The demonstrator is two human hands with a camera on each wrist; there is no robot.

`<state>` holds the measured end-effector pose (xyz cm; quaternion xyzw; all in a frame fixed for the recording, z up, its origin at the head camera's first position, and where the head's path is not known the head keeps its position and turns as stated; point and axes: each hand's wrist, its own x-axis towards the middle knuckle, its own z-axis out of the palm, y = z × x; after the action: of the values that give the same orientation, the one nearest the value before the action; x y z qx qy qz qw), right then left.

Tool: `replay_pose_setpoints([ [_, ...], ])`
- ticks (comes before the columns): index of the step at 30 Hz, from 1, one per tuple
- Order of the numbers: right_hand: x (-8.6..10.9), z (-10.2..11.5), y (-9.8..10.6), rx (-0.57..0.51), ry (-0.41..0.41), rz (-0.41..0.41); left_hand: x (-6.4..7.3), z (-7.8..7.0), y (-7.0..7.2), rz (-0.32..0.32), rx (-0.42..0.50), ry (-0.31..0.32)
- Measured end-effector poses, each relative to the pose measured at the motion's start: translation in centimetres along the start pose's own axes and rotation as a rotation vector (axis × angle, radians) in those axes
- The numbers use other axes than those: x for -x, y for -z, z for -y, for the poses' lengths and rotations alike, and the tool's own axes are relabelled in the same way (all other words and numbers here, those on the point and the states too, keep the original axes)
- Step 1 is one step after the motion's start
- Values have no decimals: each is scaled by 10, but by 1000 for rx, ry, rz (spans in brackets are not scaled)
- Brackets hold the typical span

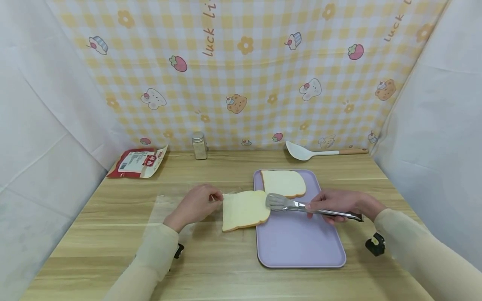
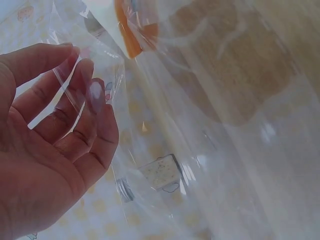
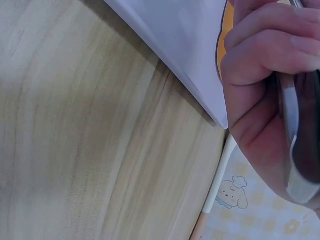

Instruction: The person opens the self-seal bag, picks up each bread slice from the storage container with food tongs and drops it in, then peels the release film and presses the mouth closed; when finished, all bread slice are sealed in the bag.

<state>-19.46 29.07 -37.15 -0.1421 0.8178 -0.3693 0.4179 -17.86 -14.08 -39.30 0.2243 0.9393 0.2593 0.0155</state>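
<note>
My right hand (image 1: pixel 335 202) grips metal tongs (image 1: pixel 291 205), whose tips hold the right edge of a white bread slice (image 1: pixel 242 211). That slice extends leftward past the rim of a lilac tray (image 1: pixel 301 248). A second bread slice (image 1: pixel 284 183) lies in the tray's upper part. My left hand (image 1: pixel 196 205) pinches the edge of a clear plastic bag (image 2: pixel 220 145) by the first slice's left side. In the left wrist view, the thin film runs between the thumb and fingers. The right wrist view shows fingers curled round the tongs' handle; their tips are out of view there.
At the back left lie a red and white packet (image 1: pixel 137 163) and a glass shaker jar (image 1: pixel 199 146) with a metal lid. A white spatula (image 1: pixel 301 151) with a wooden handle rests at the back right. A patterned curtain (image 1: pixel 244 75) hangs behind the wooden table (image 1: pixel 98 234).
</note>
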Motion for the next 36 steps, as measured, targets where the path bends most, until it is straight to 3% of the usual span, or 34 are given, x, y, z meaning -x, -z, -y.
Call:
replay_pose_setpoints([
  [15,-6,8,-3,31,-77,-9,0,-2,-2,6,37,23],
  [24,-13,16,-8,77,22,-25,0,-3,-4,-5,39,10],
  [36,-16,17,-13,82,83,-45,1,0,-4,11,97,40],
])
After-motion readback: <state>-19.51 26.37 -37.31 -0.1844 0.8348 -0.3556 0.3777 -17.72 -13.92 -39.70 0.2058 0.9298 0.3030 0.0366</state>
